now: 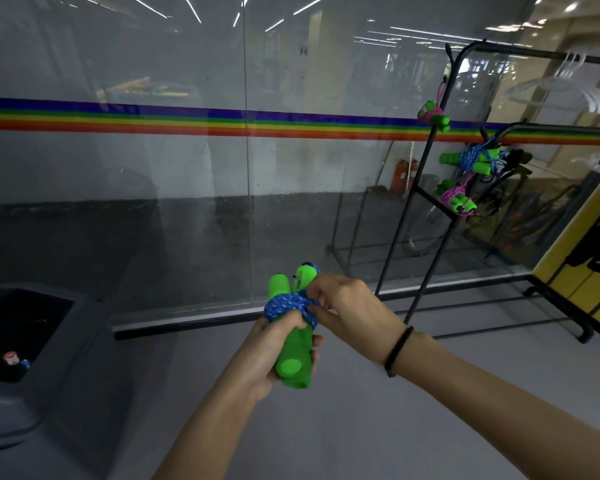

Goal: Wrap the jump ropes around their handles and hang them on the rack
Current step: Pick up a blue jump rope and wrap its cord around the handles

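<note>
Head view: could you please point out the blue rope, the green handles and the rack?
blue rope (287, 305): head view, on the coils wound round the handles.
green handles (293, 367): head view, on the nearer handle's round end.
rack (561, 129): head view, on its lower horizontal rail.

Rack (561, 128), right side off-frame (left fingers (317, 341) mostly behind the handles (293, 358))

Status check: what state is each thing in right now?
blue rope, wound round the handles, not yet hung.
handles, held side by side.
left hand, gripping the handles.
right hand, pinching the rope's wrap.
rack, three wrapped ropes hanging on it.
hangers, hanging on the rack's top rail.
</note>
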Tool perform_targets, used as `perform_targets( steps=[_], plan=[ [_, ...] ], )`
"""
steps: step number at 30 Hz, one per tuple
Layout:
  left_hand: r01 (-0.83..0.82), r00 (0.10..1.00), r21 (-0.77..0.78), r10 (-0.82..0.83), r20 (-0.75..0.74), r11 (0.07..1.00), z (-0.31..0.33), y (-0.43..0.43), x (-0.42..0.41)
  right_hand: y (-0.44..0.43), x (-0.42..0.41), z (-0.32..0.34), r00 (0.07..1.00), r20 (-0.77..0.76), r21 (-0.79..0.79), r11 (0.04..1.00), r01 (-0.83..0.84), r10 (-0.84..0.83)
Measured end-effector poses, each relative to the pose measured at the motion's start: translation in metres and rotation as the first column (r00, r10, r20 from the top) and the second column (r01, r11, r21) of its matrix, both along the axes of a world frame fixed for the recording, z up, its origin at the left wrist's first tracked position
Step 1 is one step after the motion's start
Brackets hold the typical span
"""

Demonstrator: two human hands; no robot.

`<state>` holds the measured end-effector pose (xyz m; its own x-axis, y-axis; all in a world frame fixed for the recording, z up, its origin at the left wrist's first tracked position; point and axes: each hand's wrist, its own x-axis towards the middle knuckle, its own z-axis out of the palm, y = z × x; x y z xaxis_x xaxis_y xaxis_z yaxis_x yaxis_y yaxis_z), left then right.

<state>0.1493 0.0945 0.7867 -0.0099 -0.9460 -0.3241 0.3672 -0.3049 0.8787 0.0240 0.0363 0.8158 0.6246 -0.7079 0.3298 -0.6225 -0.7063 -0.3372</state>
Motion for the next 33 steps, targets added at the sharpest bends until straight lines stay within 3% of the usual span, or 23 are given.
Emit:
perform_targets(
  steps=[4,9,13,25,33],
  plan=[
    [0.028,1.000,0.013,-0.027,-0.005,1.000,-0.004,0.003,0.002,0.002,-0.006,-0.003,1.000,-0.001,0.070,0.998,-0.004,0.004],
    [0.083,0.993,0.044,-0.086,0.075,0.996,-0.011,0.005,0.000,0.004,-0.011,0.000,0.976,-0.207,0.047,0.997,-0.065,0.073],
    [0.152,0.982,0.065,-0.159,0.107,0.986,-0.014,0.006,-0.001,0.005,-0.014,-0.005,0.964,-0.248,0.055,0.995,-0.082,0.093],
    [0.076,0.997,0.021,-0.075,-0.024,0.997,-0.004,-0.006,-0.012,-0.002,-0.010,-0.010,0.987,0.018,-0.083,0.984,0.158,-0.157],
    [-0.020,0.997,-0.011,0.019,-0.075,1.000,0.005,-0.011,-0.014,-0.003,0.002,-0.011,0.987,-0.005,-0.243,0.958,0.155,-0.161]
  ],
)
